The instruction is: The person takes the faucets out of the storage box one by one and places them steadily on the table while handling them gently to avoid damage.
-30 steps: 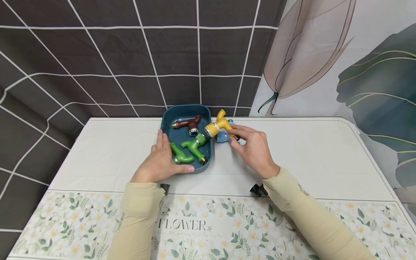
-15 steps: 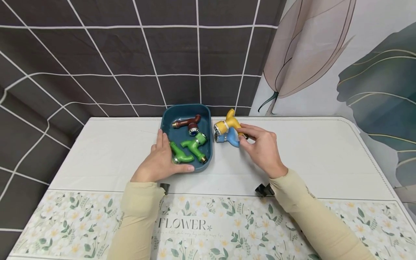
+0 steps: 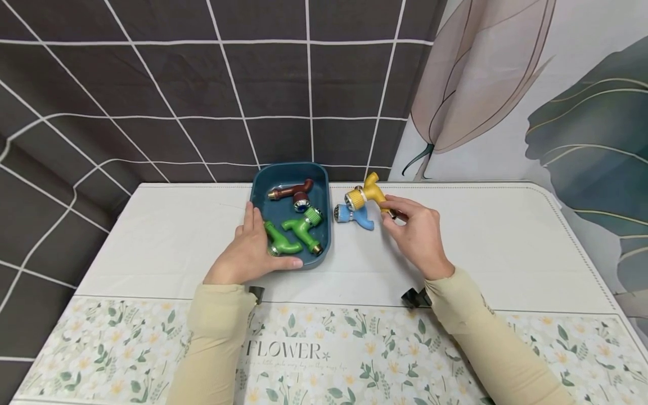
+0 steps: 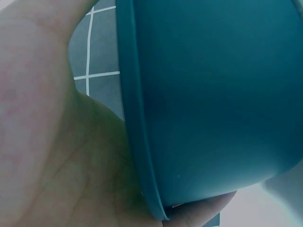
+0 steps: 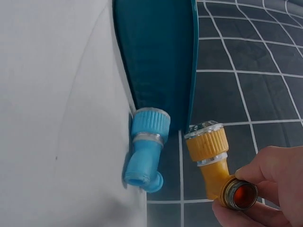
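Observation:
In the head view my right hand [image 3: 417, 236] pinches a yellow faucet [image 3: 372, 193] by its threaded end, above the table and right of a dark teal basin [image 3: 328, 225]. The right wrist view shows the faucet's ribbed knob [image 5: 207, 143] pointing away from the fingers. Below and left of it, a blue faucet [image 3: 360, 216] lies on the table beside the basin. My left hand [image 3: 245, 253] rests against the basin's near left corner, fingers straight along its side and thumb along the near rim. Inside lie a brown faucet [image 3: 289, 191] and two green faucets, one [image 3: 304, 229] fully visible, the other [image 3: 282, 243] partly covered.
A white tablecloth [image 3: 486, 242] with a floral front band covers the table. Dark tile-patterned cloth [image 3: 273, 79] hangs right behind the basin, with a leaf-printed curtain [image 3: 486, 84] to the right.
My right hand has carried the yellow faucet rightward, from over the basin's right rim to beyond it. More of the blue faucet now shows. The left hand and basin stay in place.

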A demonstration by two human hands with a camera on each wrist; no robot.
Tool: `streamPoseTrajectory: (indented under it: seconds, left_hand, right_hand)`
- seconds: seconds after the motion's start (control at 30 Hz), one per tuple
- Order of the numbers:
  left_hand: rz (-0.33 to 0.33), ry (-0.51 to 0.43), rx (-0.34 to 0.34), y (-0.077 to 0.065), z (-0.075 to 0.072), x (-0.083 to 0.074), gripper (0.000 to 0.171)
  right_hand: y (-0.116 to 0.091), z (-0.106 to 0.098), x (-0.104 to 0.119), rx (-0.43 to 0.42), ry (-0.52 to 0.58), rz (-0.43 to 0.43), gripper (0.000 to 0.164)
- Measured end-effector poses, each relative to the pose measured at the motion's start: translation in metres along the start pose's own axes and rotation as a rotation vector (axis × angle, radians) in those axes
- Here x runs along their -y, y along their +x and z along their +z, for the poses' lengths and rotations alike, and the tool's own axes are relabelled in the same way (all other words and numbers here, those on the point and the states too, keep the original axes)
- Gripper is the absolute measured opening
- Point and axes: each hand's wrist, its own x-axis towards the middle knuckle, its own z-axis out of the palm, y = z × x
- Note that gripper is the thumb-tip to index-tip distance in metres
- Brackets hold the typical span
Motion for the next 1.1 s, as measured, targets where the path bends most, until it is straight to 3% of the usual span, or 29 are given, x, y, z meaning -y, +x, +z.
streamPoseTrajectory:
  seconds: [0.63, 1.1]
  left_hand:
    - [0.005, 0.001, 0.007, -0.001, 0.0, 0.0, 0.141]
    - [0.006, 0.0, 0.012, 0.001, 0.0, 0.002, 0.141]
  right_hand:
    - [-0.002, -0.003, -0.011, -0.001, -0.021, 0.061, 0.017]
    - [0.0, -0.007, -0.019, -0.022, -0.058, 0.055, 0.017]
